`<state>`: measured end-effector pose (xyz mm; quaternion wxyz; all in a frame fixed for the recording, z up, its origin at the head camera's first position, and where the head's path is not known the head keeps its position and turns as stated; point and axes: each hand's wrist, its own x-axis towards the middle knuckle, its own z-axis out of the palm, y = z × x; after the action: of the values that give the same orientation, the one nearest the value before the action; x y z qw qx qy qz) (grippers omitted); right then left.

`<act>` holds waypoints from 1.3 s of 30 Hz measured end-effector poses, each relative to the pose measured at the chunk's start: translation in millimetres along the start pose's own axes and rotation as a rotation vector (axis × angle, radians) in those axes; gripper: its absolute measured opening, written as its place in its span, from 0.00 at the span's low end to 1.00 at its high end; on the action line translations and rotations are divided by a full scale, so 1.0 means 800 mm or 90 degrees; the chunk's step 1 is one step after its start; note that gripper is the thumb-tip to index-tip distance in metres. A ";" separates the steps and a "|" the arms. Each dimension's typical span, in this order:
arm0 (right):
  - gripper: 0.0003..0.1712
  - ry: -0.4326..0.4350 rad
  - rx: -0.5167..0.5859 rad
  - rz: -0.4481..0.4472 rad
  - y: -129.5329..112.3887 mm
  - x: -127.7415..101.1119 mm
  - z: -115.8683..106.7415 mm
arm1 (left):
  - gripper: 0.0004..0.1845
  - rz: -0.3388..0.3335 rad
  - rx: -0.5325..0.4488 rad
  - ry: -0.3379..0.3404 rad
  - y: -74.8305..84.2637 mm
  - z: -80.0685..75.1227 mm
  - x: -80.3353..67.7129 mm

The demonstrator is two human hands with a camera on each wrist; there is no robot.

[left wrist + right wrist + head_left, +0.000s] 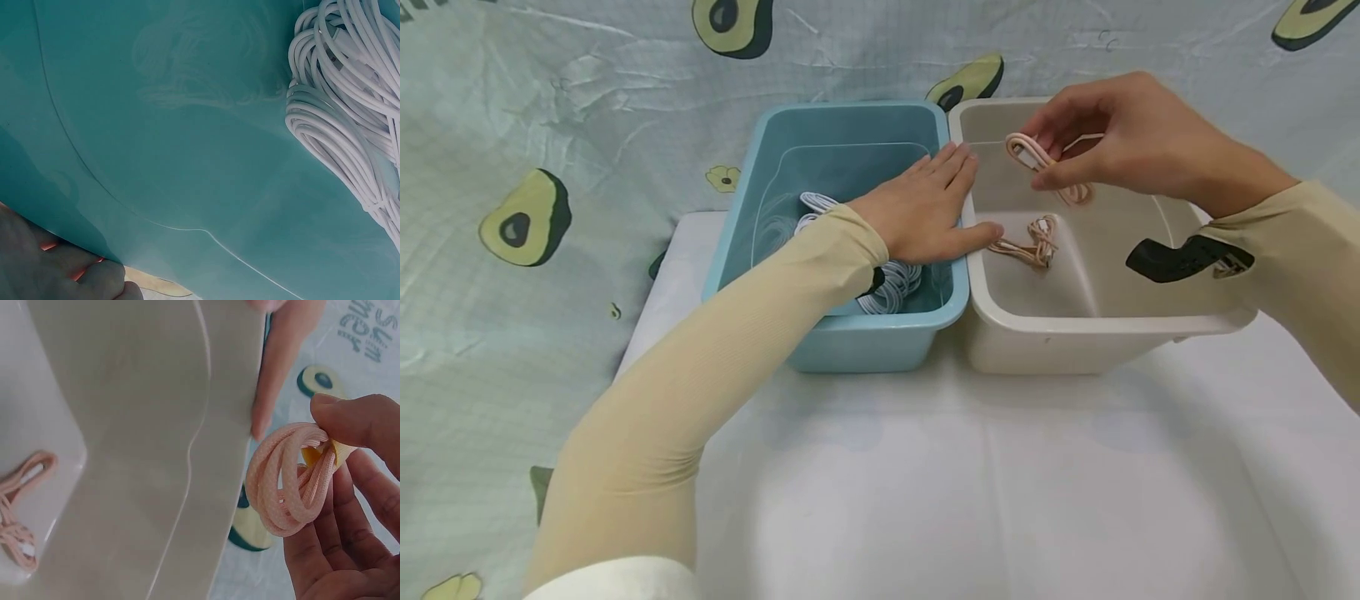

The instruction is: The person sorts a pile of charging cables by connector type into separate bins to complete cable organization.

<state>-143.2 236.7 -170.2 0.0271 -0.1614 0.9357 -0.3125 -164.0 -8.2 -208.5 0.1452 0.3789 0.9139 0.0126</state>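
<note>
My right hand (1075, 150) pinches a coiled pink cable (1037, 158) above the beige bin (1075, 333); in the right wrist view the pink cable (290, 481) is held between thumb and fingers (356, 425). A second pink cable (1033, 242) lies on the beige bin's floor, and shows as the pink cable (15, 512) at the left edge. My left hand (928, 208) lies flat with straight fingers over the shared rims of the blue bin (752, 192) and the beige bin. White cables (887, 279) lie coiled in the blue bin, close up as white cables (350, 106).
Both bins stand side by side on a white table (1000, 483). An avocado-print cloth (535, 217) hangs behind and to the left. The blue bin's floor (175, 144) is bare left of the white cables.
</note>
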 end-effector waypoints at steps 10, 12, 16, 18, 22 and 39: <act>0.26 -0.014 0.009 0.023 0.020 0.024 0.006 | 0.51 0.004 -0.001 0.004 0.003 0.001 -0.002; 0.25 -0.019 0.007 0.024 0.024 0.026 0.008 | 0.51 0.005 0.002 0.005 0.003 0.000 -0.002; 0.25 -0.032 -0.010 0.031 0.029 0.028 0.010 | 0.51 0.006 0.005 0.005 0.004 -0.001 -0.001; 0.25 -0.037 -0.018 0.035 0.031 0.029 0.010 | 0.51 0.005 0.007 0.006 0.004 -0.002 -0.001; 0.25 -0.040 -0.029 0.039 0.036 0.029 0.010 | 0.51 0.002 0.012 0.010 0.005 -0.002 -0.002; 0.27 0.026 -0.025 0.087 0.043 0.031 0.009 | 0.51 -0.008 0.005 -0.005 0.002 -0.001 -0.003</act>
<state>-175.6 250.4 -194.8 0.0260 -0.0912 0.9509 -0.2946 -161.7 -8.4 -206.7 0.1472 0.3737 0.9158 0.0069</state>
